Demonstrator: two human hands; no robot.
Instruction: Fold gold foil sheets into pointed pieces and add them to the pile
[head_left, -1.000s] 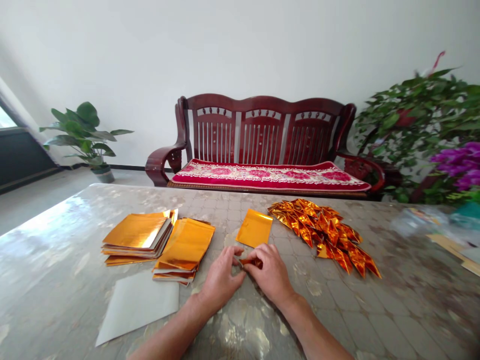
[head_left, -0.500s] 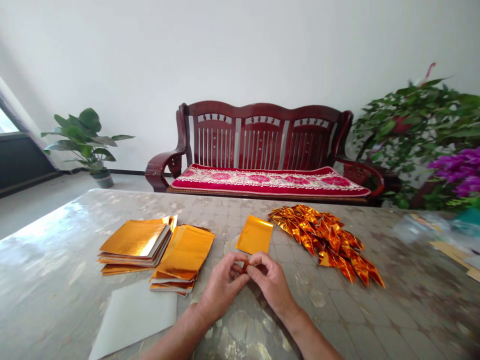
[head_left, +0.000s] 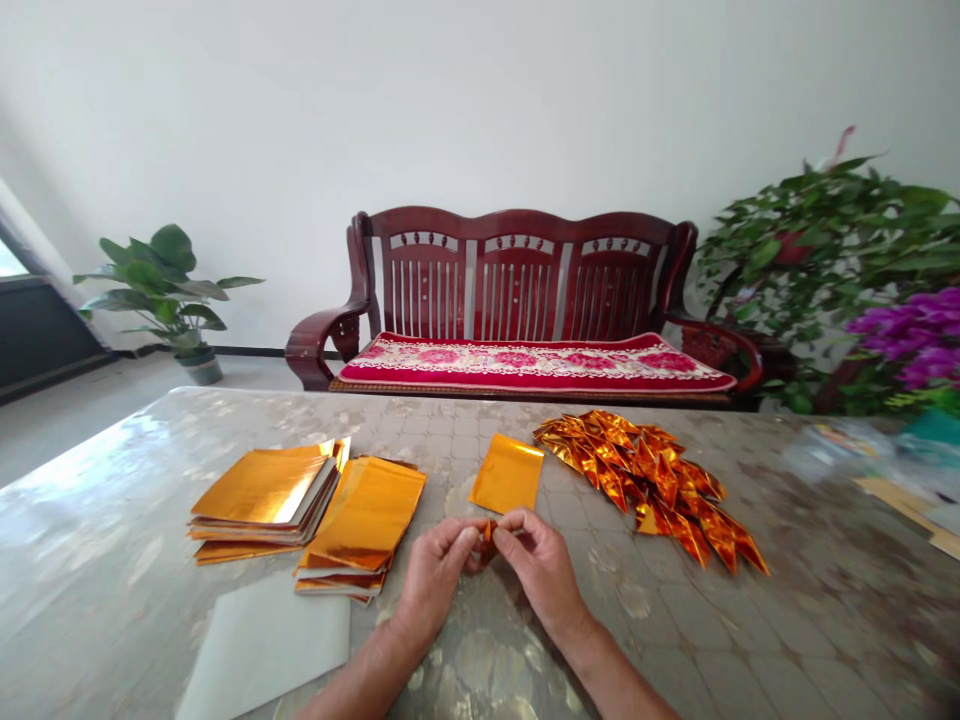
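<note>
And here are both hands, close together over the near half of the glossy, floral-patterned grey-brown surface [head_left: 637, 640], pinching one small folded piece of orange-gold foil paper [head_left: 488, 541] between them. The left hand [head_left: 442, 565] grips its left side, thumb up against the fingers; the right hand [head_left: 538, 558] has its right side, thumb and fingertips narrowed down on it. The fingers hide much of the piece.

Just beyond the fingertips lies a single flat orange-gold foil sheet [head_left: 508, 473]. Out to the right, towards the far edge, it's a heap of pointed, folded orange-gold foil shapes [head_left: 664, 478], overlapping one another!

Over to the left, two side-by-side stacks: a wide stack of gold foil sheets [head_left: 259, 485], nearer the surface's left edge, and a narrower stack of orange-gold foil sheets [head_left: 367, 510] against it. Nearer the wearer, a plain pale grey sheet [head_left: 266, 640] lies flat, left of the left forearm.
</note>
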